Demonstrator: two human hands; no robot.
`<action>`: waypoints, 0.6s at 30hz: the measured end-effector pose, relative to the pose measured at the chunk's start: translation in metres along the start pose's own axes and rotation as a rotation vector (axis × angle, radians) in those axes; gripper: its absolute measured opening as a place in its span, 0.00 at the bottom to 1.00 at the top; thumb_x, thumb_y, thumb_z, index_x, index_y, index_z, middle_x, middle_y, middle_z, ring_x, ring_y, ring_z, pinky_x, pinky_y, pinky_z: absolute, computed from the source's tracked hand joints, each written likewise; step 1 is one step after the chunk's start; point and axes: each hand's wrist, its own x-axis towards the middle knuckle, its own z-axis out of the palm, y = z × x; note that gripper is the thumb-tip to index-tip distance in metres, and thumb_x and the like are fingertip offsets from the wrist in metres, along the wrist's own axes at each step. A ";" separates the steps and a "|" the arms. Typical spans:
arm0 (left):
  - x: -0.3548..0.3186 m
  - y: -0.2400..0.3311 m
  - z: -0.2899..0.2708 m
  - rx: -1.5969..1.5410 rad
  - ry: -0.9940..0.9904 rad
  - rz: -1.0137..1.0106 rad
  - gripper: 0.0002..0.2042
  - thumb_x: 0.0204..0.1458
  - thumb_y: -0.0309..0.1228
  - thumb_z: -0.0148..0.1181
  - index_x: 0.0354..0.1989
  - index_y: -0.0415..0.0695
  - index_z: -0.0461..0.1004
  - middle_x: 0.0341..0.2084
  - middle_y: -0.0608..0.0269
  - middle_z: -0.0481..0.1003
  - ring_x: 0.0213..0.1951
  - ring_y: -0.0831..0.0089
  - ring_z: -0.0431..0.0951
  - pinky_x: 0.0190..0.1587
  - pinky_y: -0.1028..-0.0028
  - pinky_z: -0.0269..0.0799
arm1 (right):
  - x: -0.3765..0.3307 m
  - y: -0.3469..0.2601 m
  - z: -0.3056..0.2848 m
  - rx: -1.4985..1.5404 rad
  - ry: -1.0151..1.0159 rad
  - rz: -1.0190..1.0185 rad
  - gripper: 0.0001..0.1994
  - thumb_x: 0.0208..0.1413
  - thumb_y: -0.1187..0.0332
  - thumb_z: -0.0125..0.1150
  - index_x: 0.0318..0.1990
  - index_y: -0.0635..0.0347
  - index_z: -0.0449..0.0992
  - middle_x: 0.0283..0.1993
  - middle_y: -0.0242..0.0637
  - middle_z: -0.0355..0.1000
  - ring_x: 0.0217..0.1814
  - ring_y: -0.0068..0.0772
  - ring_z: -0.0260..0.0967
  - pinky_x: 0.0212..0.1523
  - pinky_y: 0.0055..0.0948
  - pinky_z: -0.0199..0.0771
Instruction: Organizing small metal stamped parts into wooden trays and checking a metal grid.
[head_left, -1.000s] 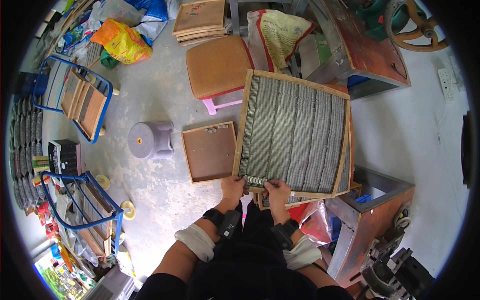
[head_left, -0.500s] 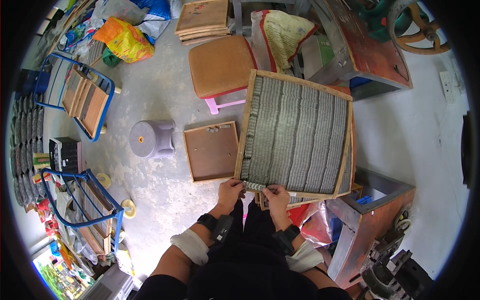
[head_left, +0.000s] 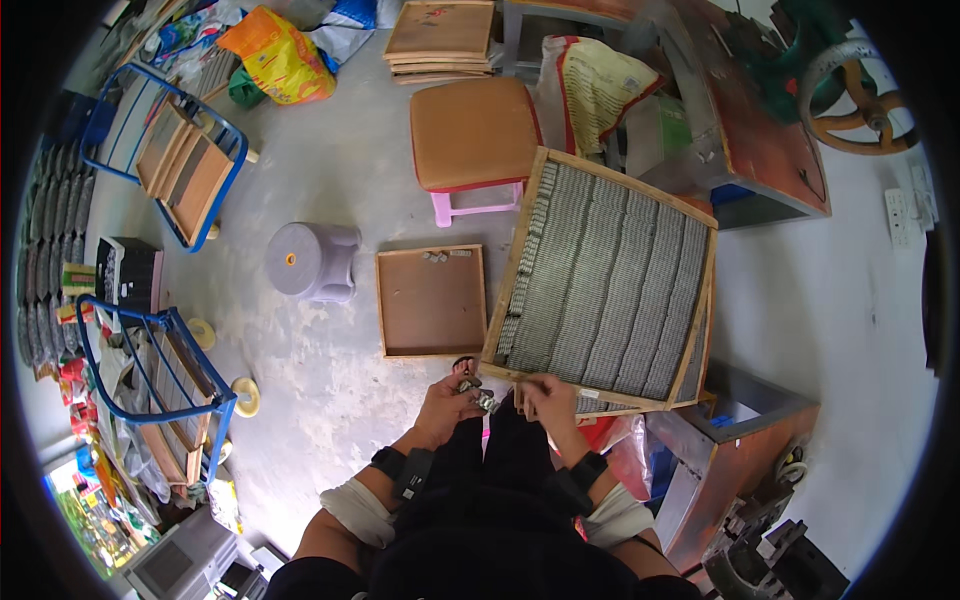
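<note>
In my left hand [head_left: 447, 410] is a short run of small grey metal pieces [head_left: 484, 400], pinched between thumb and fingers. My right hand [head_left: 551, 402] is beside it, at the near edge of a large wooden tray [head_left: 514, 258]; its fingers are bent together, and what they hold, if anything, is hidden. Long, tightly packed rows of small grey pieces [head_left: 590, 280] cover that tray, which lies tilted on another tray. On the floor to its left, a smaller wooden tray [head_left: 430, 310] bears a few grey pieces [head_left: 436, 256] along its far side.
A grey plastic stool [head_left: 300, 260] and a brown-cushioned pink stool [head_left: 474, 135] stand beyond my hands. Stacked wooden trays [head_left: 440, 30] lie at the back. Blue-framed chairs [head_left: 225, 400] line the left. Metal-edged workbenches [head_left: 760, 430] and a machine handwheel [head_left: 870, 115] are on the right.
My left hand has come away from the large tray's near left corner, carrying the small grey pieces. My right hand has stayed by the tray's near edge. The whole view has shifted slightly.
</note>
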 end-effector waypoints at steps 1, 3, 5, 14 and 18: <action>-0.002 0.000 -0.004 -0.007 0.007 0.006 0.09 0.50 0.23 0.52 0.39 0.32 0.65 0.32 0.54 0.71 0.36 0.65 0.75 0.38 0.69 0.76 | 0.010 -0.006 -0.004 -0.222 0.115 -0.194 0.06 0.46 0.71 0.59 0.33 0.60 0.76 0.26 0.36 0.72 0.27 0.29 0.70 0.29 0.25 0.69; -0.007 0.003 -0.010 0.141 0.084 0.006 0.14 0.48 0.21 0.53 0.45 0.36 0.64 0.33 0.60 0.71 0.30 0.71 0.76 0.33 0.73 0.77 | 0.026 -0.020 -0.003 -0.445 0.221 -0.397 0.06 0.46 0.69 0.58 0.32 0.57 0.77 0.28 0.37 0.72 0.29 0.34 0.71 0.30 0.28 0.70; -0.016 0.010 -0.010 0.126 0.091 0.014 0.13 0.48 0.21 0.53 0.43 0.34 0.63 0.32 0.57 0.70 0.33 0.68 0.75 0.35 0.71 0.77 | 0.035 -0.035 0.001 -0.641 0.189 -0.513 0.05 0.44 0.70 0.58 0.30 0.54 0.77 0.30 0.38 0.70 0.34 0.38 0.70 0.33 0.32 0.70; -0.041 0.028 -0.023 -0.263 -0.021 0.034 0.12 0.49 0.21 0.51 0.43 0.34 0.64 0.36 0.55 0.71 0.38 0.69 0.74 0.41 0.70 0.73 | 0.053 -0.049 0.007 -1.193 -0.053 -0.872 0.03 0.39 0.71 0.53 0.23 0.56 0.73 0.27 0.34 0.67 0.32 0.37 0.69 0.31 0.32 0.71; -0.036 0.017 -0.034 0.095 -0.019 0.220 0.09 0.49 0.21 0.52 0.39 0.35 0.71 0.31 0.61 0.72 0.41 0.76 0.72 0.46 0.79 0.65 | 0.056 -0.065 0.009 -1.420 -0.192 -0.932 0.02 0.39 0.71 0.53 0.21 0.56 0.72 0.27 0.35 0.68 0.32 0.35 0.69 0.29 0.32 0.72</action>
